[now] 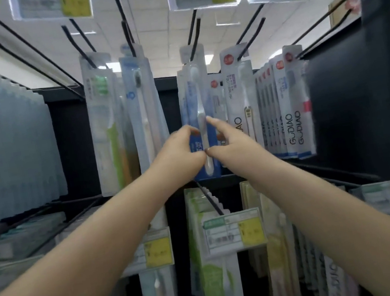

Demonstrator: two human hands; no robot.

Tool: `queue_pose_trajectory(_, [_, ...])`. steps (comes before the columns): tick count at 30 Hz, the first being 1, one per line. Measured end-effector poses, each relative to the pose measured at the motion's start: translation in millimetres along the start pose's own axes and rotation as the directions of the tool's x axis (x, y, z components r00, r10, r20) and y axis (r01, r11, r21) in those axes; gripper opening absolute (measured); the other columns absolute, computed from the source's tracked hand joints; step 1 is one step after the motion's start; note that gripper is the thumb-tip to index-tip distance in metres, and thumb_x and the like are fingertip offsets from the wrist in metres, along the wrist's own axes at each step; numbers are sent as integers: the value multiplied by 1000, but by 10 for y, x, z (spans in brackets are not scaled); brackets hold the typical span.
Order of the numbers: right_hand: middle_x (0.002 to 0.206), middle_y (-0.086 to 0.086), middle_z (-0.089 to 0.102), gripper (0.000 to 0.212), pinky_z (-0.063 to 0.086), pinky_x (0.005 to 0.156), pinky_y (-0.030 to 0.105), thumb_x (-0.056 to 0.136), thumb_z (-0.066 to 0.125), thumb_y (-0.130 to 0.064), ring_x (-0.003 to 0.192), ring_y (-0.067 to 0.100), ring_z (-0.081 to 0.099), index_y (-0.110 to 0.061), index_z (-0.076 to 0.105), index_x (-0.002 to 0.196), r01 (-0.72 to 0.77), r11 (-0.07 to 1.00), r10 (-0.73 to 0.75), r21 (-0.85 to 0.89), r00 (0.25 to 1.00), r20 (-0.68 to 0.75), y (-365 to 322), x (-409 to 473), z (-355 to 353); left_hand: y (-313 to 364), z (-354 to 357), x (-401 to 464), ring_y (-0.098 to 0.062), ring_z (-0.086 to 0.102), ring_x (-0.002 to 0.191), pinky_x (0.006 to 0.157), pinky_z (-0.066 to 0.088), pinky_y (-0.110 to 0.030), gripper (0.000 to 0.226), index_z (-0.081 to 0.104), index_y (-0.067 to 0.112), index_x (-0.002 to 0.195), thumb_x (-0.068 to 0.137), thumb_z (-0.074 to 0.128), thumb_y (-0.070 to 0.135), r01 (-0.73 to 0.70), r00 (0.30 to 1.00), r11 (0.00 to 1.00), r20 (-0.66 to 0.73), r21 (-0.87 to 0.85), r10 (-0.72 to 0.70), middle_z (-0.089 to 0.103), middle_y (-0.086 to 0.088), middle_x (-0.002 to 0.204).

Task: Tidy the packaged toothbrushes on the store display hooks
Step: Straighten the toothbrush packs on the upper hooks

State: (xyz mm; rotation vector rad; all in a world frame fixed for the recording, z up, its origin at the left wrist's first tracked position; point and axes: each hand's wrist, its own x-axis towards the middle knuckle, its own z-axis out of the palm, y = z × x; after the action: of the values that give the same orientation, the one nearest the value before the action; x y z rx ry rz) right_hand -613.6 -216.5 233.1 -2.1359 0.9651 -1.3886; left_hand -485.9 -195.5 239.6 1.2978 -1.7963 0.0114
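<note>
Now, hands: both reach up to the centre of the frame, the left hand [180, 150] and the right hand [224, 143] meeting thumb tip to thumb tip in front of one pack.
Fingers: each hand pinches an edge of the blue toothbrush pack [195, 111], forefinger high and thumb low; the other fingers are curled behind and cannot be told.
Pack position: it hangs at centre frame from a black hook [193, 38], front of its row, looking roughly upright.
Neighbours: a pale blue pack [142, 110] hangs just to its left; a red-dot pack [240, 93] just to its right, tilted off plumb, with a crowded row of similar packs [282, 107] further right.
Risk, hook hole: a sideways tug could likely tear the thin card tab where the hook passes through, or lift the pack clear off the tip so it drops.
Risk, neighbours: a forearm or knuckle swinging wide might knock the packs on either side, which already sit close, and skew them more.
Risk, lower row: the arms cross above the price tag [233, 231] in the lower centre; dropping the elbows could bump it or the packs under it.
Risk, grip: the glossy plastic front probably slips under fingertip pressure alone.
</note>
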Motion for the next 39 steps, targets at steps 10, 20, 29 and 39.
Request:
queue_pose_trajectory(10, [149,2,36,62,41,103,40,92,53,-19,131,22,39,-32,26,146,-117,985,109,125,992,70,95,133,5,56,135,-62,-19,49,119,95,42,-28,52,39,12,138,89,53,10,-37,994,991,-102,126,50,45,-7,137])
queue_pose_trajectory(20, [146,2,34,62,36,52,8,93,52,-16,94,3,39,-27,24,147,70,996,-70,57,998,-7,20,40,-12,-16,-166,-88,-31,-3,144,115,4,-45,97,-5,14,148,83,64,33,213,810,881,-581,422,83,-4,-14,157])
queue_pose_trajectory(29, [149,2,28,63,40,63,-2,94,50,-15,98,8,43,-24,21,148,99,995,-98,3,993,-59,-49,-33,-26,-136,-241,106,-31,48,119,93,44,-41,88,14,12,146,81,70,32,365,784,926,-567,93,-252,44,-13,136])
queue_pose_trajectory(39, [149,3,30,61,42,71,18,93,51,-18,90,4,41,-25,23,147,88,996,-90,-23,992,-94,81,-93,-187,-214,-435,46,-19,51,80,68,43,-29,47,37,9,123,85,60,23,305,824,944,-463,-125,-327,47,0,93])
